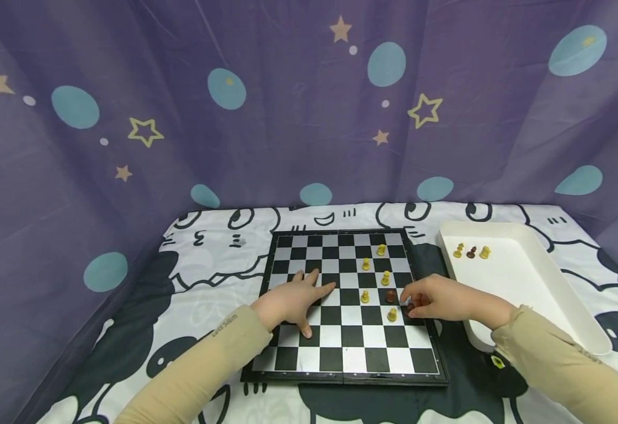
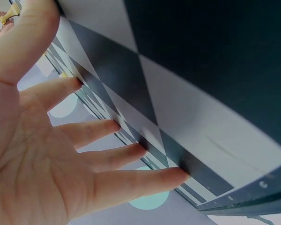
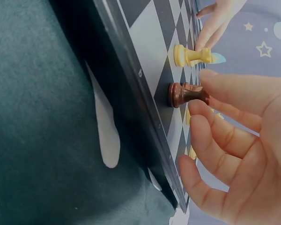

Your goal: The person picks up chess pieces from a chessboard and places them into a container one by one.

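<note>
A black-and-white chessboard [image 1: 309,353] lies on the cloth. My left hand [image 1: 291,301] is spread over its left half, fingertips on the squares; in the left wrist view the fingers [image 2: 131,183] are straight and hold nothing. Near the board's right edge my right hand [image 1: 436,298] pinches the top of a dark brown chess piece [image 3: 178,95] between thumb and forefinger, its base at a dark square. Beside it stand another brown piece [image 1: 390,295] and a yellow chess piece [image 1: 392,315]. Several more yellow pieces [image 1: 386,278] stand farther up the board.
To the right of the board is a white tray [image 1: 531,288], holding two yellow pieces [image 1: 485,252] and one brown piece [image 1: 471,252] at its far left. My right forearm passes over the tray. Behind the table hangs a purple curtain [image 1: 287,147].
</note>
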Demonstrator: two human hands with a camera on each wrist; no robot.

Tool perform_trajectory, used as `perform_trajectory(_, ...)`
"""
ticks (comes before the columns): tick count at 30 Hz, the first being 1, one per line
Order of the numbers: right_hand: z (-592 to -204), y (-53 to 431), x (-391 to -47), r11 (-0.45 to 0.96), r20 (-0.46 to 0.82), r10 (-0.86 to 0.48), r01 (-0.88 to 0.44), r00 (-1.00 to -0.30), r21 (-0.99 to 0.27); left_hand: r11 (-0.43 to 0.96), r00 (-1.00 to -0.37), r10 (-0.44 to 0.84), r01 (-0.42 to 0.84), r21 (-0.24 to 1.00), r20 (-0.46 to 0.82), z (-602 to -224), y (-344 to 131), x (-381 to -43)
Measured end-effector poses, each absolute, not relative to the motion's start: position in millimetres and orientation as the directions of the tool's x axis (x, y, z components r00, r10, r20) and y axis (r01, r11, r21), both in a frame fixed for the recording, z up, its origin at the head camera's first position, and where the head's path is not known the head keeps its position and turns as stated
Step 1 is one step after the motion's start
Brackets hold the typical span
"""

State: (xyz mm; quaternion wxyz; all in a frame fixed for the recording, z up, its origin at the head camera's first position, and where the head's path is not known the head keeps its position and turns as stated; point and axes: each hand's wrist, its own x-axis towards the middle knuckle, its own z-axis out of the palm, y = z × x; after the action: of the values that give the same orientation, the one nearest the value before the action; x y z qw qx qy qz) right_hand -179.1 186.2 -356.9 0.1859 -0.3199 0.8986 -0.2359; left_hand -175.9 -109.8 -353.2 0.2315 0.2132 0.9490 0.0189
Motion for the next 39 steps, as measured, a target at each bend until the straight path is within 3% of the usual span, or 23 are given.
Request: perform_trajectory(39,-364.2,190.6,-178.9,0.634,-0.113,-0.705,-0.552,-0.700,-0.542,0.909,-0.803,0.410,0.400,0.119,-0.433,-352.8,-108.5,-176.6)
